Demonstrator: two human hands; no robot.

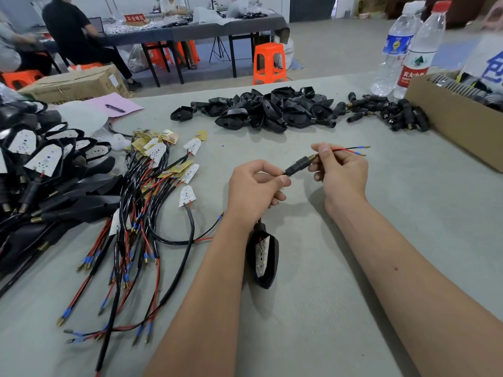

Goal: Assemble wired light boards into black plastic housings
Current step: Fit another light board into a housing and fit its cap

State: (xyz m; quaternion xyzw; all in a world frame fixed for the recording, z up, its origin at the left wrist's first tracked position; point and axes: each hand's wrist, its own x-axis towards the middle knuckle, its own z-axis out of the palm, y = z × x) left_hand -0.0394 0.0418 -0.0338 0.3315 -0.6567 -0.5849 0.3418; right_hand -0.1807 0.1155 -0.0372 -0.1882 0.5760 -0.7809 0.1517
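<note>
- Our left hand [255, 186] pinches the black cable; its black housing [263, 257] with light board hangs near, below the wrist.
- Our right hand [340, 170] pinches the black connector sleeve [298, 165] above the counter [313, 308].

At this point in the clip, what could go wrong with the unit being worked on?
1. The housing with its light board hangs below the left hand; a tug might unseat the board.
2. The right hand pinches the black sleeve near the thin red and black leads; hard pulling could strain them.
3. The loose wired boards lie close by and could snag.
</note>
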